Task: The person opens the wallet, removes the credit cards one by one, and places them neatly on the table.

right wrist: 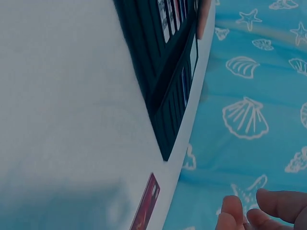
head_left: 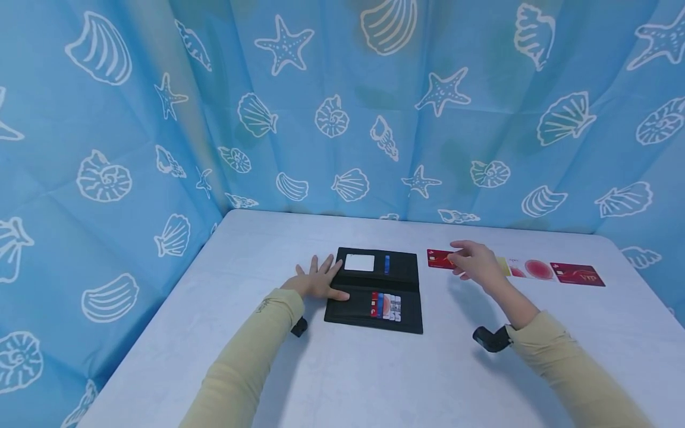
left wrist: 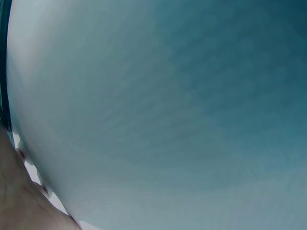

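Observation:
A black bifold wallet (head_left: 409, 308) lies unfolded on the table. Its lower half holds several overlapping cards (head_left: 386, 306); a blue card (head_left: 387, 264) and a white card (head_left: 360, 263) sit in the upper half. My left hand (head_left: 318, 283) rests on the wallet's left side, fingers spread. To the right, my right hand (head_left: 477, 265) hovers over a row of cards, its fingers loosely bent. In the right wrist view, nothing shows between the fingers of that hand (right wrist: 261, 211), and a red card (right wrist: 146, 201) lies below. The left wrist view shows mostly blurred cloth.
The row runs from a red card (head_left: 436, 260) past a yellow one (head_left: 503, 266), partly hidden by the hand, and a white card with a pink circle (head_left: 537, 268) to a red VIP card (head_left: 580, 274). A blue shell-patterned curtain (head_left: 321, 71) hangs behind the white table (head_left: 374, 380).

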A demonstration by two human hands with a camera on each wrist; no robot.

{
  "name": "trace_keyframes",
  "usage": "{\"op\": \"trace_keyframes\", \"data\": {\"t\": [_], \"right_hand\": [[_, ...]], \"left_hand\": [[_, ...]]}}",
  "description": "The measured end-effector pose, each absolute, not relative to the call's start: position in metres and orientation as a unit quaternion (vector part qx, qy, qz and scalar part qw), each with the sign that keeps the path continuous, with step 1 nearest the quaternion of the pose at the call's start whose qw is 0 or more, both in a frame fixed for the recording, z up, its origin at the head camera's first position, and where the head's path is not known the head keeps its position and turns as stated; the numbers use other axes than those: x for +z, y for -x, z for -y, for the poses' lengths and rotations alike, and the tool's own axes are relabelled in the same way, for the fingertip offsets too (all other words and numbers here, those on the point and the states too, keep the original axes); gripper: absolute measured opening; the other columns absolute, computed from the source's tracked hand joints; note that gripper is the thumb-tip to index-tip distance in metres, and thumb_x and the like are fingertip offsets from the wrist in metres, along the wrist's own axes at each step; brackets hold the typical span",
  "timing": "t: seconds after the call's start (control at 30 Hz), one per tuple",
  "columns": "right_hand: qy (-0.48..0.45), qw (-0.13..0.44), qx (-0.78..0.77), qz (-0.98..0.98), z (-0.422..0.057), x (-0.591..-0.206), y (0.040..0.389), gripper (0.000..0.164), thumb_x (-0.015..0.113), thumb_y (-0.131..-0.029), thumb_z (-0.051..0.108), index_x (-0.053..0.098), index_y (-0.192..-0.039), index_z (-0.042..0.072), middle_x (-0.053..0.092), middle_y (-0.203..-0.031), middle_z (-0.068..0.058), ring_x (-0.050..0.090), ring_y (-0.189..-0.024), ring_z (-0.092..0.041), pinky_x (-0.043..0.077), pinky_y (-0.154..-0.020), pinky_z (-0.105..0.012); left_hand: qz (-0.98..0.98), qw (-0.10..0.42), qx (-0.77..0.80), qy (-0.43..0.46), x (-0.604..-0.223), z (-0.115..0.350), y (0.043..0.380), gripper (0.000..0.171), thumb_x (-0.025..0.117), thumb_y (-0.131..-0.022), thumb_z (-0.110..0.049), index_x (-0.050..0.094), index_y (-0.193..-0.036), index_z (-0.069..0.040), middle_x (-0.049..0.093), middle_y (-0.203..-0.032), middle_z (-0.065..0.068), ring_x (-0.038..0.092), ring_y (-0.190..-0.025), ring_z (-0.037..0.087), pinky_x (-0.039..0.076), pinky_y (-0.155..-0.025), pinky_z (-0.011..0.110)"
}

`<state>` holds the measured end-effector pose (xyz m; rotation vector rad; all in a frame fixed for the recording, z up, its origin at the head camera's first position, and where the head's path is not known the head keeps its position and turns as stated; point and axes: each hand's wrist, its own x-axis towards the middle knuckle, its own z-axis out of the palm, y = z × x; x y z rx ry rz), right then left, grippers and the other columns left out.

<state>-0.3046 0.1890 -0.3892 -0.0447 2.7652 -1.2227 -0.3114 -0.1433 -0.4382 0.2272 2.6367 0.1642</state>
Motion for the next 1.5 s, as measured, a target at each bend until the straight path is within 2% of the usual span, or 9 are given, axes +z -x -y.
{"op": "trace_keyframes", "data": {"t": [0.4, 0.8, 1.17, 1.5], "right_hand": [[-0.004, 0.098, -0.416, -0.904, -0.147, -0.400, 0.325, 0.045, 0.053, -0.092, 0.018, 0.042, -0.133, 0.001, 0.057, -0.110, -0.024, 0.064, -0.079, -0.028, 0.053, -0.065, -0.025], [0.000, 0.106, -0.428, -0.898, -0.128, -0.414, 0.336, 0.044, 0.056, -0.090, 0.016, 0.045, -0.130, 0.000, 0.054, -0.112, -0.025, 0.061, -0.067, -0.017, 0.054, -0.064, -0.027], [-0.020, 0.148, -0.460, -0.875, -0.100, -0.429, 0.348, 0.042, 0.057, -0.090, 0.016, 0.047, -0.128, -0.001, 0.056, -0.112, -0.023, 0.061, -0.072, -0.018, 0.054, -0.068, -0.028], [-0.048, 0.193, -0.444, -0.874, -0.087, -0.434, 0.359, 0.045, 0.058, -0.089, 0.020, 0.046, -0.129, 0.004, 0.055, -0.104, -0.017, 0.055, -0.069, -0.018, 0.051, -0.061, -0.024]], "left_hand": [[-0.965, 0.243, 0.064, -0.081, -0.437, 0.143, 0.312, 0.093, 0.049, -0.079, -0.068, 0.002, -0.148, -0.027, -0.006, -0.155, 0.002, -0.013, -0.139, 0.034, -0.002, -0.105, 0.063], [-0.965, 0.238, 0.077, -0.082, -0.436, 0.139, 0.311, 0.094, 0.052, -0.078, -0.067, 0.004, -0.148, -0.028, -0.006, -0.155, 0.001, -0.013, -0.139, 0.033, -0.004, -0.105, 0.063], [-0.963, 0.247, 0.082, -0.075, -0.436, 0.140, 0.313, 0.094, 0.052, -0.077, -0.068, 0.003, -0.148, -0.029, -0.007, -0.155, 0.001, -0.015, -0.139, 0.032, -0.006, -0.105, 0.062], [-0.962, 0.252, 0.083, -0.072, -0.436, 0.142, 0.312, 0.094, 0.052, -0.078, -0.067, 0.003, -0.148, -0.028, -0.009, -0.155, 0.001, -0.016, -0.139, 0.032, -0.007, -0.105, 0.063]]}}
